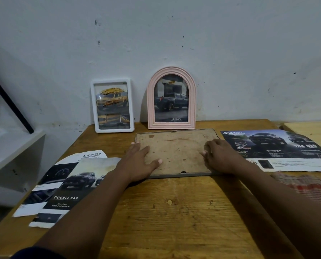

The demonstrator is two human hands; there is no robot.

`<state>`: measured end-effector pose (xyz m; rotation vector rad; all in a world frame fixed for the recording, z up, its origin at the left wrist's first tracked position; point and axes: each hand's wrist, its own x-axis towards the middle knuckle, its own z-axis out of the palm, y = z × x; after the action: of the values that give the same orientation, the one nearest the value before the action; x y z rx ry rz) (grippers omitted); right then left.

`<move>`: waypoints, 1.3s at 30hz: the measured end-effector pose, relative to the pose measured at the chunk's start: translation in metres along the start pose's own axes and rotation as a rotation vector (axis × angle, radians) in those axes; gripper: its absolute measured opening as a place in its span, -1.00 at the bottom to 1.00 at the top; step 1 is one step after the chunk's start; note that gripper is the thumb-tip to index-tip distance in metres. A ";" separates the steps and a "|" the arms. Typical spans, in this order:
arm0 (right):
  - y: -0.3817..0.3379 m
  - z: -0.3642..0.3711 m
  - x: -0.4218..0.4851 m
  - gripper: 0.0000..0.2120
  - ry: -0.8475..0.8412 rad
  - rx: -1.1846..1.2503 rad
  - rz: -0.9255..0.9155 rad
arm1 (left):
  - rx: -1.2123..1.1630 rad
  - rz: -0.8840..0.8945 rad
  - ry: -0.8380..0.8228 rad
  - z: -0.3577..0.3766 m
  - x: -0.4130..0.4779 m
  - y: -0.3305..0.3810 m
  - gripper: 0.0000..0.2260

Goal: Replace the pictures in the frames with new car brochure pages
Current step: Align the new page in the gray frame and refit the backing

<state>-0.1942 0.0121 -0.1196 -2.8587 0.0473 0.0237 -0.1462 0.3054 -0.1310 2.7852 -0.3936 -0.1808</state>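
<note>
A thin-rimmed picture frame (176, 146) lies face down on the wooden table (174, 212), its stained brown backing board up. My left hand (141, 161) rests flat on the board's left part, fingers spread. My right hand (219, 156) presses on the frame's right edge with fingers bent. Against the wall stand a white frame (112, 105) holding a yellow pickup picture and a pink arched frame (171, 99) holding a dark pickup picture. Loose car brochure pages (66, 184) lie at the left, and a wide brochure sheet (275, 148) lies at the right.
A white shelf unit (11, 156) with a black diagonal bar stands left of the table. A red-and-white checked cloth (305, 189) lies at the right edge. A second lighter table (313, 131) adjoins at the far right.
</note>
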 end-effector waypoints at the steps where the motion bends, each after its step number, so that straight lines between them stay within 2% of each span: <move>1: 0.000 0.003 -0.001 -0.55 0.008 -0.028 0.002 | 0.025 0.007 -0.011 0.001 -0.001 0.002 -0.21; 6: 0.006 -0.001 0.003 -0.52 0.006 -0.077 0.049 | 0.096 0.025 -0.027 -0.004 0.005 0.020 -0.23; 10: -0.001 0.004 0.001 -0.41 -0.034 -0.090 -0.040 | 0.154 0.038 -0.060 0.003 0.000 0.023 -0.20; 15: -0.008 0.014 0.001 -0.45 -0.058 -0.146 -0.086 | 0.213 0.046 -0.094 0.007 0.002 0.021 -0.06; 20: -0.009 0.008 0.008 -0.45 -0.026 -0.099 -0.101 | 0.165 0.013 -0.176 -0.012 0.008 0.028 -0.03; 23: -0.009 0.011 0.008 -0.29 0.226 0.118 0.034 | 0.116 -0.028 -0.193 -0.017 0.013 0.025 0.00; 25: -0.005 0.008 0.003 -0.32 0.390 0.016 0.228 | 0.097 -0.040 -0.193 -0.015 0.016 0.022 -0.01; 28: -0.003 0.001 -0.006 -0.38 0.330 -0.186 0.397 | 0.120 -0.028 -0.144 -0.007 0.014 0.021 -0.05; 32: -0.007 -0.003 -0.006 -0.49 0.302 0.004 0.416 | 0.151 0.002 -0.079 0.001 0.012 0.021 -0.04; 36: -0.002 -0.016 -0.011 -0.62 0.407 0.252 0.397 | 0.133 0.011 -0.045 0.003 0.010 0.020 0.00; 39: -0.001 -0.050 -0.012 -0.65 0.468 0.529 0.337 | 0.031 0.014 -0.067 -0.004 0.007 0.028 -0.05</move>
<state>-0.2059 -0.0006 -0.0712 -2.2422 0.5412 -0.5082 -0.1459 0.2792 -0.1182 2.8120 -0.4361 -0.2682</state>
